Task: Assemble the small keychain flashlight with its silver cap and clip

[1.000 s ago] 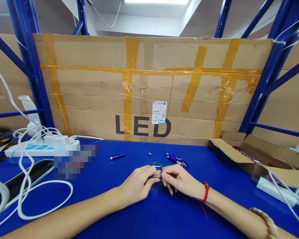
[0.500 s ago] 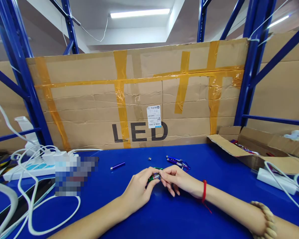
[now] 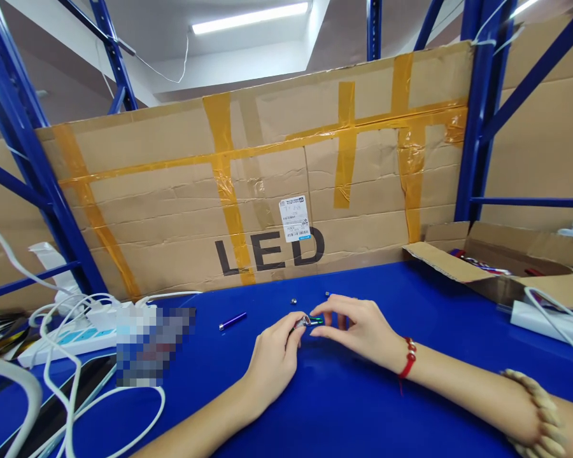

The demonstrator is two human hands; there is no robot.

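My left hand (image 3: pixel 273 356) is closed, its thumb and fingertips pinching a small silver-and-green tube (image 3: pixel 305 321). A thin green piece (image 3: pixel 317 321) sticks out from the tube toward the right; whether it is a strap or part of the body is too small to tell. My right hand (image 3: pixel 356 327) is just right of it, thumb and fingers apart around the green end, with no clear grip on it. Beyond the hands lies a small silver round piece (image 3: pixel 293 301). A slim purple tube with a silver end (image 3: pixel 233 320) rests to the left.
White cables (image 3: pixel 71 381) and a power strip (image 3: pixel 76 340) crowd the left side, beside a dark flat device (image 3: pixel 71 388). An opened cardboard box (image 3: pixel 458 264) and a white adapter (image 3: pixel 549 324) stand right. A large taped cardboard sheet (image 3: pixel 172 216) closes the back.
My right hand has drawn away to the right and its fingers have opened. The green piece now shows between the hands. The blue tubes behind are mostly hidden, and the view has tilted.
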